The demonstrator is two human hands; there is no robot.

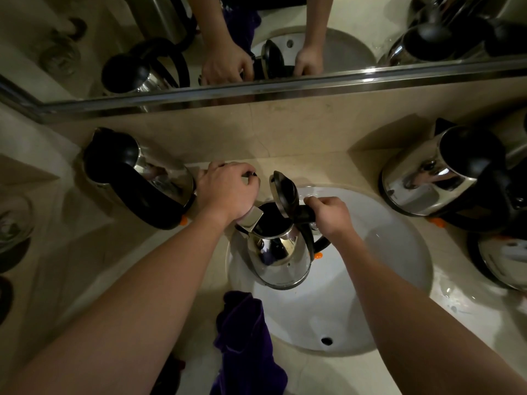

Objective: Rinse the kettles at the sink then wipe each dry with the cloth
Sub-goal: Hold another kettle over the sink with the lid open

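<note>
Dim beige stone counter [94,252], a metal-framed mirror [356,38] on the wall above it

Dim, warm-toned shot with muddy shadows. The white sink [385,266] is the brightest area; left of it the surface [85,252] falls into murk. Small glare spots on the steel kettle [281,253] in the sink. Strong wide-angle bending away from the sink, mirror frame [285,88] curved. Corners soft, slightly blurred.

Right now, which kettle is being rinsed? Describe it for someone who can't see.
Find the white sink. The kettle is held over its left side, gripped by the right hand. Unlike the shut kettles on the counter, its black lid stands open.
</note>
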